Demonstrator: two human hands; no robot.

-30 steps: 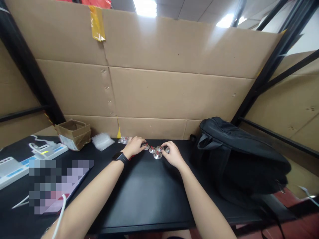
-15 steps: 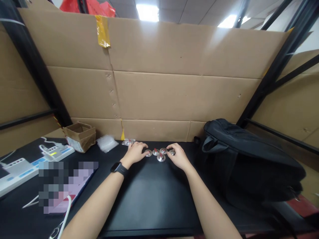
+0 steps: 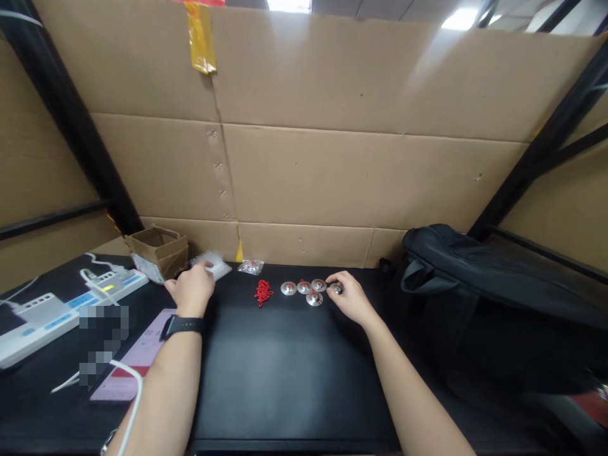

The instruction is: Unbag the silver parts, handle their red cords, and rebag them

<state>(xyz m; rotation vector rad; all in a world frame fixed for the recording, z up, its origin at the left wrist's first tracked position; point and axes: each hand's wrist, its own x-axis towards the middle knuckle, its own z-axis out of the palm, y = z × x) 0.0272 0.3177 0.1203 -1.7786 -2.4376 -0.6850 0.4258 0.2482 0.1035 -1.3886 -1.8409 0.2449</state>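
My left hand [image 3: 194, 290] is at the clear plastic bag [image 3: 220, 268] near the cardboard box; its fingers are partly hidden and appear to grip the bag, whose far edge is blurred. At the right, my right hand [image 3: 352, 297] has thumb and index finger curved around a small metal cymbal [image 3: 337, 288]. Several more small domed cymbals [image 3: 314, 297] with red bits at their centres lie grouped just left of it. A heap of red knotted cord [image 3: 262, 292] rests to the left of the group.
An open cardboard box [image 3: 159, 252] and a power strip [image 3: 71, 316] stand at the left. A pinkish tablet or phone [image 3: 118, 380] and a white cable lie near my left forearm. Behind, a small shiny packet [image 3: 251, 266]; at the right, a large black bag [image 3: 494, 304].
My left hand has moved left from the cymbals to the plastic bag, leaving the red cord in sight. The right hand stays at the rightmost cymbal. The view has tilted down.
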